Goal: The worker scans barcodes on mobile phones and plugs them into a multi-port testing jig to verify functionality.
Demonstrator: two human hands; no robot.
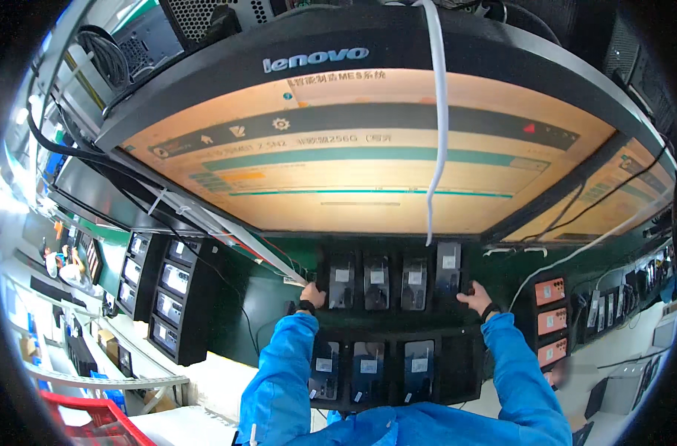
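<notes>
A black phone tray (359, 284) lies below the monitor with several dark smartphones in a row, each bearing a white label. The rightmost smartphone (448, 269) sits a little farther up than the others. My left hand (314, 296) is closed on the tray's left end, and my right hand (476, 298) grips its right end; the undersides of the fingers are hidden. Closer to my body is a second black tray (457, 368). It holds three labelled smartphones, including a dark blue one (419, 372), and its rightmost slot holds none.
A large lit monitor (338, 178) overhangs the far side, crossed by a hanging white cable (440, 111). More loaded phone trays (193, 297) stand at left; pink phones (552, 322) lie at right. A red crate (93, 416) is lower left. Another person (71, 267) is far left.
</notes>
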